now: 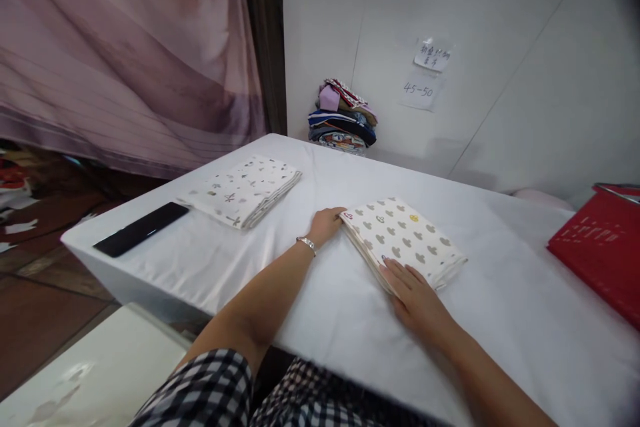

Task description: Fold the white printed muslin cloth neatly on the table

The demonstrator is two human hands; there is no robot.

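Observation:
A folded cream cloth printed with grey mouse-head shapes lies on the white-covered table in front of me. My left hand, with a bracelet at the wrist, is closed at the cloth's left corner; its fingertips are partly hidden there. On the near edge of the same cloth, my right hand rests with its fingers stretched out flat. A second folded cloth, white with small grey and dark motifs, lies farther left, apart from both hands.
The white tablecloth covers the table. A black phone lies near its left edge, and a red bag stands at the right. Behind the table rises a stack of folded fabrics against the wall. A pinkish curtain hangs at left.

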